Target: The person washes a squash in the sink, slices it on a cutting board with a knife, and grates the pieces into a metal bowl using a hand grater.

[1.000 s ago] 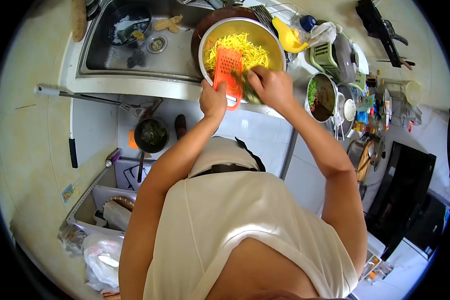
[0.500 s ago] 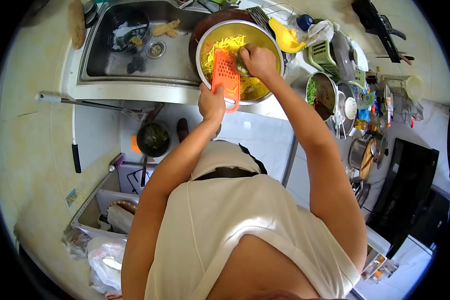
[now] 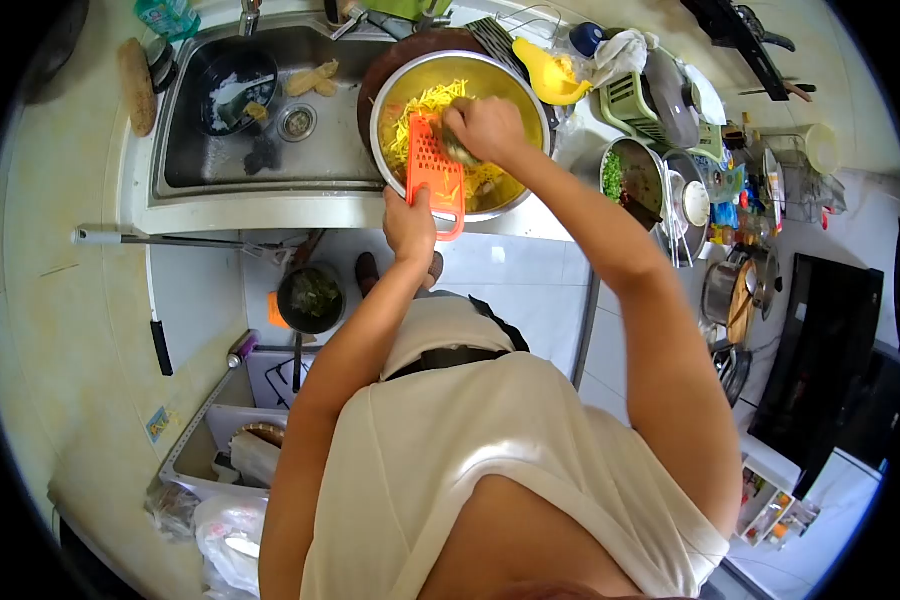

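An orange grater (image 3: 436,172) lies over the near left rim of a metal bowl (image 3: 530,190), tilted into it. Thin yellow shreds (image 3: 435,100) fill part of the bowl. My left hand (image 3: 410,222) is closed on the grater's lower end near the handle. My right hand (image 3: 487,128) is closed round a dark greenish vegetable piece (image 3: 454,143), held against the grater's right side; its outline is partly hidden by the fingers and smeared. Beneath the bowl is a round brown board (image 3: 370,90).
Left of the bowl, the sink (image 3: 195,165) holds a dark pan (image 3: 210,95) and peel scraps. A cut yellow squash (image 3: 553,75) lies behind the bowl at right. A pot with chopped greens (image 3: 640,180) stands right. Below the counter is another pan (image 3: 311,298).
The view has shifted, so the bowl appears further left and lower. My right hand has moved from the grater's lower right up into the bowl, then slightly down along the grater.
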Available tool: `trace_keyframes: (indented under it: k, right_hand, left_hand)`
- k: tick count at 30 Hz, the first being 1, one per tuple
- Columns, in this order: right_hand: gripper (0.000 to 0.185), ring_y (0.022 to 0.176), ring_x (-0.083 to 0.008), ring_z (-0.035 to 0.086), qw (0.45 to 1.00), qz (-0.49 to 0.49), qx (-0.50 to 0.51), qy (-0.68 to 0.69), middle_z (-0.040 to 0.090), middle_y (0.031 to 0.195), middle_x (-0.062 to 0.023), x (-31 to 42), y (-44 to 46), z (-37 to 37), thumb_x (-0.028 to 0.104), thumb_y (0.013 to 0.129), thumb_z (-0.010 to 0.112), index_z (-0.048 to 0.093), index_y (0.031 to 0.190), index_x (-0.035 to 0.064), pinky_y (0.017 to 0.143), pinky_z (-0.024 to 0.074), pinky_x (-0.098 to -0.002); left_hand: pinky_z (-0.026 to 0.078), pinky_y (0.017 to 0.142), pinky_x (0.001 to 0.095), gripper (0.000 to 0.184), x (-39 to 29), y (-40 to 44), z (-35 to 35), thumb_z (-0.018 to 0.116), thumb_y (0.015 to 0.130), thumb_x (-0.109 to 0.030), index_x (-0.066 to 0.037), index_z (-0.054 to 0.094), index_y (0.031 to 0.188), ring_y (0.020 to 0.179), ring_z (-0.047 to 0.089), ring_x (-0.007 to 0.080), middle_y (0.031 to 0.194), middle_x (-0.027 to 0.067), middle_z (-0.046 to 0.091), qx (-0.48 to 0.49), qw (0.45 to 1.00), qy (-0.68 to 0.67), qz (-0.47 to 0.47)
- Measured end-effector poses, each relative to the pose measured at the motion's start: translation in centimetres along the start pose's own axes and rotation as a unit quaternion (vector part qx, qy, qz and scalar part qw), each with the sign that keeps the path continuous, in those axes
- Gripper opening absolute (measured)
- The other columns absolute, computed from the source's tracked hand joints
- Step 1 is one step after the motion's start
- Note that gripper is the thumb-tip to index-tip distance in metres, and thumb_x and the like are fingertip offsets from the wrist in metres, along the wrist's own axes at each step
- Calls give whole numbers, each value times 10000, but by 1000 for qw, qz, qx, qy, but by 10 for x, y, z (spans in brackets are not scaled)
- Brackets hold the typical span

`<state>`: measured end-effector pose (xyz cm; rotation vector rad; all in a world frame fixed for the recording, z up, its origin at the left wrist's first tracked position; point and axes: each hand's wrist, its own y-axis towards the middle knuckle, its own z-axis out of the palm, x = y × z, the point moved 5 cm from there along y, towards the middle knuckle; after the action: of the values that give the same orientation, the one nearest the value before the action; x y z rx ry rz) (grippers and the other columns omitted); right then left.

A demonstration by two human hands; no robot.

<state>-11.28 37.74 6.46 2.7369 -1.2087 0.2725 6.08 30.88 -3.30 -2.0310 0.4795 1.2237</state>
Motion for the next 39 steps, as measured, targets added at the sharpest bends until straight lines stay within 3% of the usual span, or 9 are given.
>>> trace_keyframes:
  k: [3, 6, 9, 12, 17, 24, 29, 36, 39]
  right_hand:
    - [366, 564, -364, 625, 995, -49, 43, 81, 612, 608, -199, 26, -51, -48, 360, 878, 515, 687, 702, 88, 551, 506, -481]
    - [347, 563, -354, 627, 997, -55, 37, 36, 612, 607, -197, 34, -57, -41, 343, 877, 518, 696, 716, 93, 562, 510, -477]
    - [335, 573, -355, 632, 1000, -12, -2, -10, 618, 612, -184, 4, 4, -1, 347, 882, 512, 707, 762, 103, 582, 515, -476]
    - [333, 583, -361, 633, 999, -8, 24, -36, 622, 618, -181, 1, 15, 8, 352, 882, 514, 707, 767, 106, 586, 514, -476]
    - [347, 576, -370, 626, 992, -63, 59, 94, 620, 623, -192, 30, -54, -47, 363, 884, 519, 709, 771, 94, 582, 513, -467]
    - [347, 585, -376, 625, 1000, -6, -1, 4, 625, 643, -191, -18, 17, 15, 367, 890, 497, 723, 834, 111, 583, 512, -465]
    - [337, 593, -364, 632, 987, -67, 122, 78, 624, 643, -190, 27, -50, -45, 364, 894, 495, 725, 837, 123, 576, 512, -449]
    - [363, 617, -375, 640, 999, -5, 8, -32, 641, 665, -184, -12, 27, 20, 385, 903, 466, 721, 831, 137, 590, 520, -468]
    - [355, 628, -367, 643, 996, -47, 70, 12, 641, 672, -188, -5, 4, 1, 379, 900, 470, 725, 841, 139, 599, 517, -472]
  left_hand:
    - [465, 832, 501, 445, -7, -4, 0, 619, 860, -307, 31, 492, 1119, 941, 615, 457, 986, 273, 651, 0, 1000, -3, -3]
    - [462, 832, 504, 455, -6, -1, 1, 620, 861, -319, 40, 493, 1111, 939, 614, 458, 980, 282, 646, 3, 1000, 18, -17]
    - [464, 830, 507, 468, -18, -5, -4, 620, 859, -332, 44, 492, 1105, 930, 614, 462, 970, 286, 645, 16, 998, 39, -39]
    - [467, 824, 513, 487, -7, -5, -1, 627, 849, -347, 44, 492, 1106, 921, 614, 471, 964, 287, 648, 0, 999, 35, -28]
    - [471, 831, 514, 489, -7, -3, 1, 621, 844, -344, 38, 493, 1120, 926, 614, 473, 970, 287, 650, 5, 999, 27, -31]
    - [471, 836, 516, 504, -14, -3, -3, 610, 839, -351, 45, 492, 1127, 921, 618, 473, 965, 297, 650, -2, 999, 31, -22]
    - [473, 824, 518, 513, -12, -3, 0, 604, 840, -355, 44, 491, 1140, 905, 623, 473, 948, 294, 654, 10, 999, 31, -37]
    - [470, 820, 521, 499, -13, -3, -1, 605, 838, -361, 32, 492, 1124, 904, 624, 471, 937, 292, 655, -8, 998, 43, -47]
    - [469, 823, 522, 501, -10, -2, 2, 606, 840, -367, 28, 489, 1126, 905, 623, 471, 942, 287, 656, 3, 999, 37, -38]
